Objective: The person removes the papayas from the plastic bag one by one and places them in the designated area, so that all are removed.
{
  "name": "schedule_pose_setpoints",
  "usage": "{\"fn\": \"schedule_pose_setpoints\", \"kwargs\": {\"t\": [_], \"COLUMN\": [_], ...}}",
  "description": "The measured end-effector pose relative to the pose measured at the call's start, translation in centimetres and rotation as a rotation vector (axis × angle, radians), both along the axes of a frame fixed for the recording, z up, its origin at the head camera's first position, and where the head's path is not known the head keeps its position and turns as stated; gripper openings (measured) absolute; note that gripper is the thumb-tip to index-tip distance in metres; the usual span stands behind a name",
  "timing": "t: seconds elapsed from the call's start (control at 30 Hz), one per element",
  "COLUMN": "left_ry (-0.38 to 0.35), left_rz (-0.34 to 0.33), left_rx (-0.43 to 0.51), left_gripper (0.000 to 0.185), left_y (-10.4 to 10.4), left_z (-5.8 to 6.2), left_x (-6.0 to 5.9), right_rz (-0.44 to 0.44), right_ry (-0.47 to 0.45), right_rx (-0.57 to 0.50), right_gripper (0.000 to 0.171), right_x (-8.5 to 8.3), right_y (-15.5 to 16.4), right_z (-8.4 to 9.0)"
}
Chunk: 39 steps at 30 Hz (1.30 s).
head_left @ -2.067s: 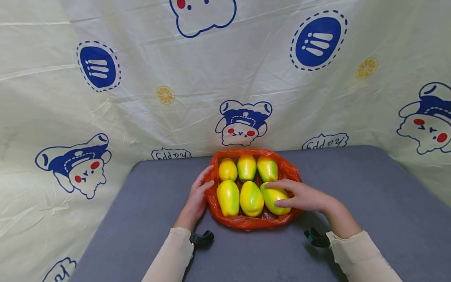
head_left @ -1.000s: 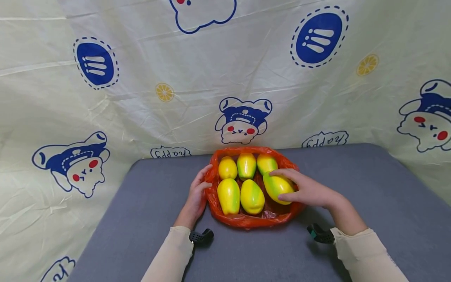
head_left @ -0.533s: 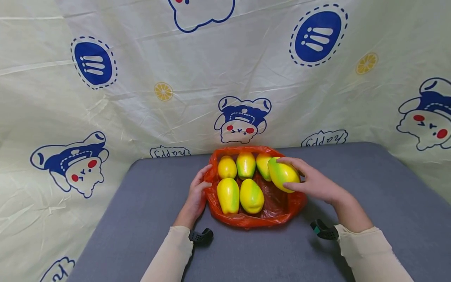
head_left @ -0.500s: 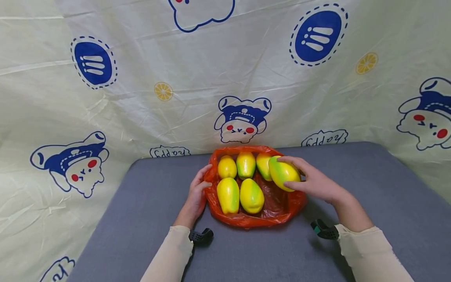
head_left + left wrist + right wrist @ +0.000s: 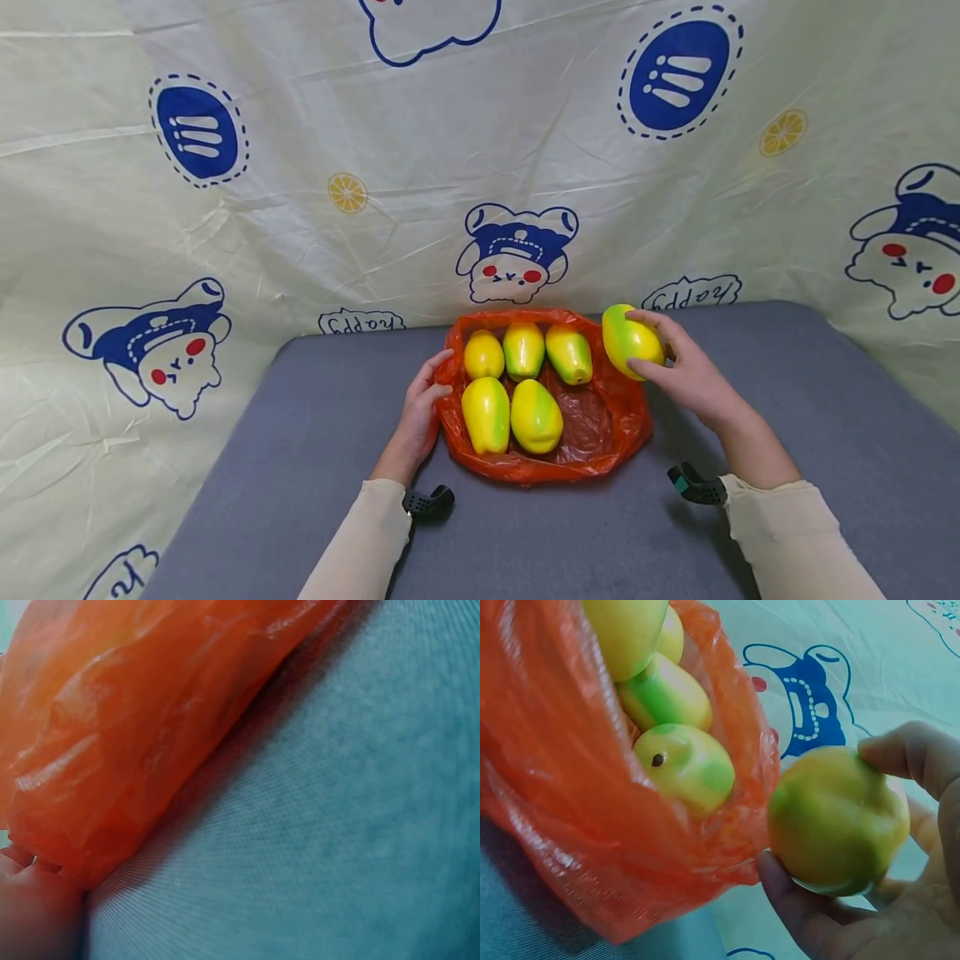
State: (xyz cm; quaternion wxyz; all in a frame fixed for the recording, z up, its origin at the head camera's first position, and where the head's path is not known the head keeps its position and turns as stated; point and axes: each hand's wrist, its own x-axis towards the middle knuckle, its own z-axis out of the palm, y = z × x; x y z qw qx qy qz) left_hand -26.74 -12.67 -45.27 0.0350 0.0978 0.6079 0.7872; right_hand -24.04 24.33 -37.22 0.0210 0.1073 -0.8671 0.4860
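A red plastic bag (image 5: 630, 408) with its top spread wide lies on the table, holding several yellow-green papayas (image 5: 536, 417). My right hand (image 5: 686, 367) pinches one papaya (image 5: 628, 340) between thumb and fingers, raised over the bag's far right rim. In the right wrist view, this papaya (image 5: 838, 821) hangs just outside the bag wall (image 5: 735, 847), apart from the papayas inside (image 5: 686, 769). My left hand (image 5: 416, 412) rests against the bag's left side with its fingers fairly straight. In the left wrist view, only part of that hand (image 5: 37, 907) shows beside the bag (image 5: 127, 750).
The grey table (image 5: 315, 433) extends to both sides of the bag and in front of it. A pale printed cloth (image 5: 420, 167) hangs right behind the table's back edge. Black wrist devices (image 5: 431, 504) sit at both wrists.
My right hand has lifted the papaya from the bag's near right corner and carried it up, back and right to beyond the rim. The left hand has stayed at the bag.
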Motion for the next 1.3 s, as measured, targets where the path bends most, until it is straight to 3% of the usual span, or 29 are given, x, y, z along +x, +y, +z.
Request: {"fn": "schedule_pose_setpoints", "kwargs": {"t": [0.27, 0.4, 0.77, 1.3], "left_ry": [0.004, 0.002, 0.011, 0.012], "left_rz": [-0.012, -0.014, -0.021, -0.025], "left_rx": [-0.008, -0.018, 0.001, -0.005], "left_gripper": [0.056, 0.056, 0.056, 0.058], "left_y": [0.1, 0.1, 0.1, 0.0], "left_z": [0.1, 0.1, -0.2, -0.2], "left_x": [0.1, 0.1, -0.1, -0.1], "right_rz": [-0.153, -0.186, -0.213, -0.206], "right_ry": [0.075, 0.079, 0.068, 0.101], "right_rx": [0.008, 0.013, 0.041, 0.196], "right_gripper": [0.066, 0.066, 0.065, 0.063], "right_x": [-0.5, -0.7, -1.2, -2.1], "right_y": [0.6, 0.9, 2.2, 3.5], "right_z": [-1.1, -1.6, -3.3, -5.4]}}
